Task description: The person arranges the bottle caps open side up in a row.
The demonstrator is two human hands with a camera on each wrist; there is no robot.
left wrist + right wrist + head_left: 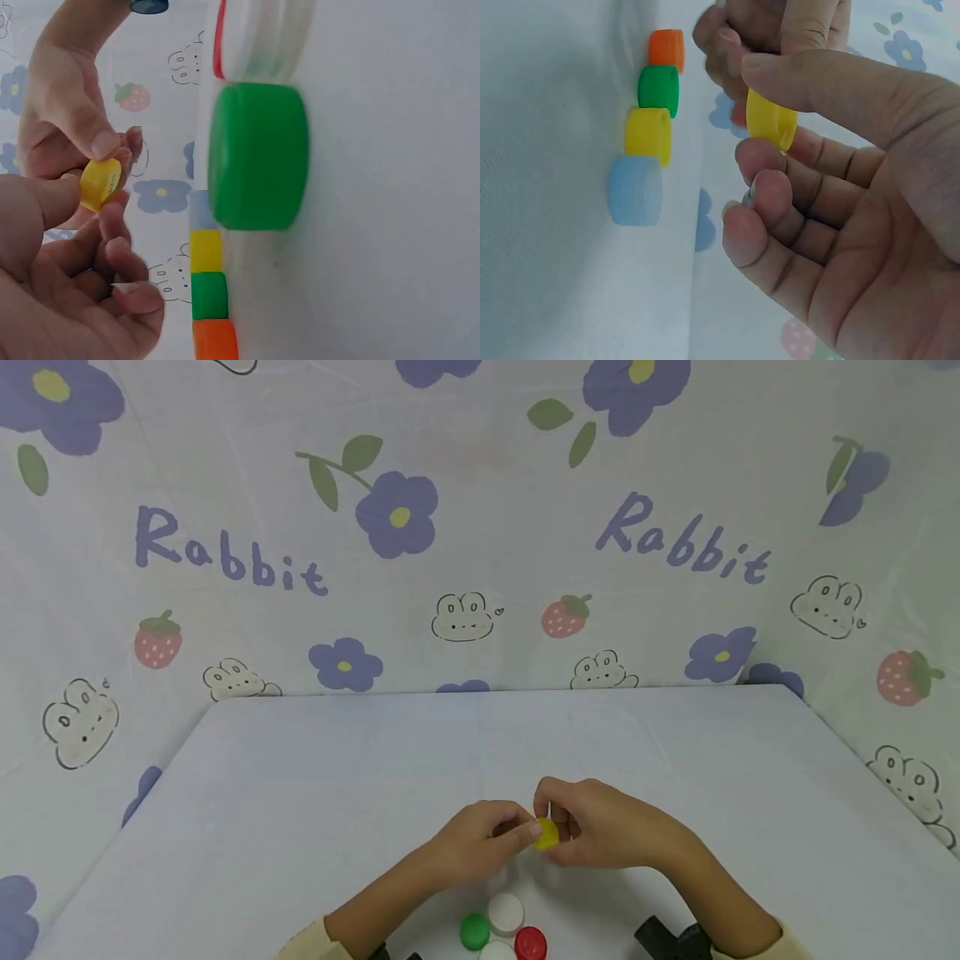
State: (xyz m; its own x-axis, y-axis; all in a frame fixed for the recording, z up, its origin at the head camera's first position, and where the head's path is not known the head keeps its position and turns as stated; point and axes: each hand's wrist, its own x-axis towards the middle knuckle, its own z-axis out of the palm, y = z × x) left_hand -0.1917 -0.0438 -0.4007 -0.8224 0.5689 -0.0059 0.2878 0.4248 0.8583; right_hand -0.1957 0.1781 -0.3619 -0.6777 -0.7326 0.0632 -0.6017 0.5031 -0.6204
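A small yellow bottle cap (547, 833) is held between both hands, raised off the white table. My left hand (480, 839) pinches its left side, thumb (52, 199) against the cap. From the other side my right hand (611, 827) grips it between thumb (802, 79) and fingertips, its other fingers loosely bent. In the right wrist view the yellow cap (771, 120) stands edge-on, its hollow side partly showing.
Near the front edge sit a green cap (475, 932), a white cap (506, 913), a red cap (531, 943) and another white cap (498, 952). In the right wrist view, orange (667, 50), green (658, 91), yellow (648, 135) and pale blue (635, 190) caps form a row.
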